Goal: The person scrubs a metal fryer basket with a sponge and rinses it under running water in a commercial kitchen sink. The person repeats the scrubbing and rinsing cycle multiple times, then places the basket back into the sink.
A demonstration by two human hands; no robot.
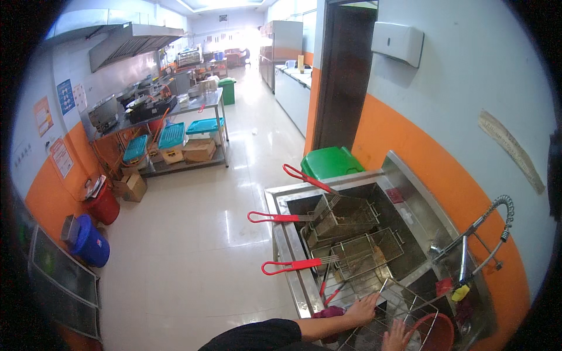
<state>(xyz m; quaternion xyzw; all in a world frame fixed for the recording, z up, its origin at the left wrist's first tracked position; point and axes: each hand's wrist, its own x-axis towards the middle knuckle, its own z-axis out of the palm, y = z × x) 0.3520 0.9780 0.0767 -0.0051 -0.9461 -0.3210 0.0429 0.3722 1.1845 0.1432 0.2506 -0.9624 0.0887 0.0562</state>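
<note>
A wire rack (406,302) is tilted over the near basin of a stainless steel sink (303,289). My left hand (363,309) grips the rack near its left edge, fingers by a bright bar. Lower in the picture, my right hand (395,337) is against the rack's wires with its fingers spread; the bottom edge cuts it off, so its hold is unclear. Partly under the rack is a reddish-brown tub (439,333). Beyond my left hand, a fryer basket (369,254) with a red handle (292,266) rests in the sink, beside other baskets (344,215). A purple cloth (329,312) touches my left forearm.
A spray faucet (465,245) rises at the sink's right, near a yellow sponge or cloth (460,292). Behind the sink stands a green bin (331,162). Across the tiled floor (189,254) are a blue bin (90,241), a red bin (103,204) and a steel worktable (206,103).
</note>
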